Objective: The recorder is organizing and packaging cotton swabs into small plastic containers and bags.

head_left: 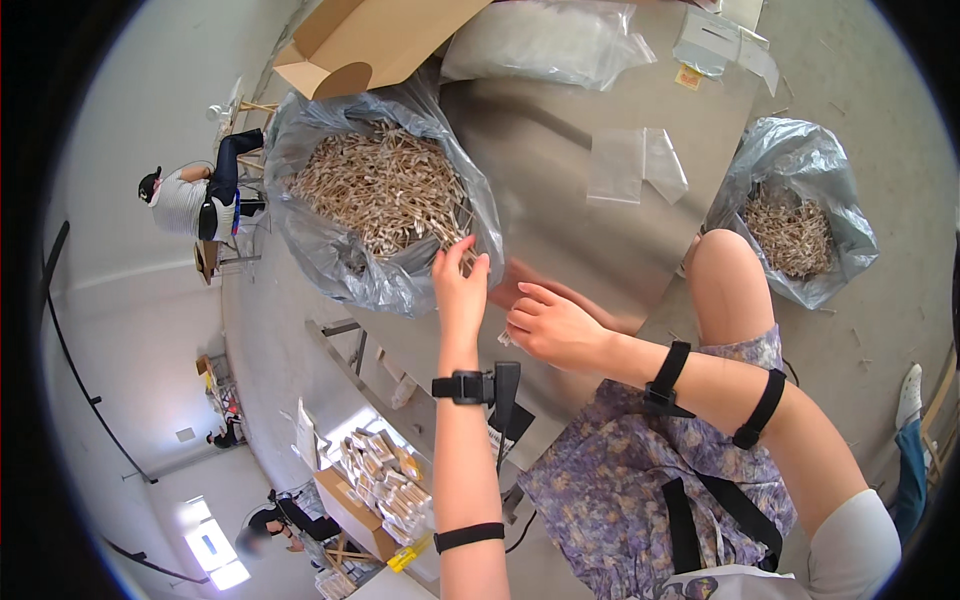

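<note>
A large grey plastic bag stands open on the left, heaped with cotton swabs that have brown sticks and white tips. At its near right edge my left hand reaches in, thumb and fingers curled around a few swabs. Just right of it, over the shiny metal table, my right hand is closed with bent fingers. A small white bit shows under its fingertips; what it holds is mostly hidden.
A second grey bag of swabs stands on the right. Clear plastic sleeves, a pack of clear bags and an open cardboard box lie on the table. Packed swabs fill a carton at lower left. Other people sit farther off.
</note>
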Motion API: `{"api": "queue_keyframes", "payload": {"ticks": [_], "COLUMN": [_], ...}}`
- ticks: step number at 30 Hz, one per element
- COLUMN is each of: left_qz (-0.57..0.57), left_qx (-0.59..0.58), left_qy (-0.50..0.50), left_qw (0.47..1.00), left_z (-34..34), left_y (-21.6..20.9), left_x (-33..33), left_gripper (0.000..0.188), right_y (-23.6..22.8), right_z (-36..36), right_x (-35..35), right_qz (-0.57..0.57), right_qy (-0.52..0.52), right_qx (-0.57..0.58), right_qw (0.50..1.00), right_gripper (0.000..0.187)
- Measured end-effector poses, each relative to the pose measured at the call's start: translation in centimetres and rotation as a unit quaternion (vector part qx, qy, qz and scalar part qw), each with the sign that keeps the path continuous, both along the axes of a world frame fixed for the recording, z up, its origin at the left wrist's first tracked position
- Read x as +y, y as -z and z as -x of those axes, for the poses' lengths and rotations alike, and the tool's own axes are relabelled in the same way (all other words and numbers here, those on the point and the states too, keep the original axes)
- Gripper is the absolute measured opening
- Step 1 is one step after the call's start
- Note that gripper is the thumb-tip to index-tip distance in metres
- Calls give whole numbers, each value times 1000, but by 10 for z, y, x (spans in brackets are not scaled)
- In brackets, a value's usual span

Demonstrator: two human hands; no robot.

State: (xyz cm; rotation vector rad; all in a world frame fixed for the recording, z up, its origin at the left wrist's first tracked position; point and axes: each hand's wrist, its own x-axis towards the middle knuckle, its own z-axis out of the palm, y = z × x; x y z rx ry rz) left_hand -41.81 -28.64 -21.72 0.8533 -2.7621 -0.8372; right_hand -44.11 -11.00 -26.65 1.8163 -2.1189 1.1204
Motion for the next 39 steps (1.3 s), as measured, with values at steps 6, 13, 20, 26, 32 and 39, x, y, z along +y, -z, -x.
{"api": "queue_keyframes", "payload": {"ticks": [6, 13, 20, 26, 32, 39], "left_qz": [22, 34, -50, -31, -29, -16], "left_qx": [-41, 29, 37, 76, 67, 56], "left_qy": [-56, -15, 10, -40, -93, -23], "left_qw": [997, 999, 998, 996, 993, 998], "left_z": [-4, -73, -124, -140, -138, -122], "left_y": [15, -2, -4, 1, 5, 9], "left_x": [14, 75, 111, 121, 126, 121], "left_gripper": [41, 38, 32, 48, 66, 65], "right_y": [-4, -2, -2, -14, -20, -12], "right_z": [18, 8, -7, 4, 14, 19], "right_x": [16, 30, 41, 43, 37, 34], "right_qz": [-13, -3, 17, -41, -36, -78], "right_qy": [10, -49, -82, -18, -42, -103], "right_qx": [-16, -27, -38, -60, -91, -102], "right_qw": [1000, 998, 996, 997, 994, 986], "right_gripper": [9, 6, 14, 35, 59, 57]}}
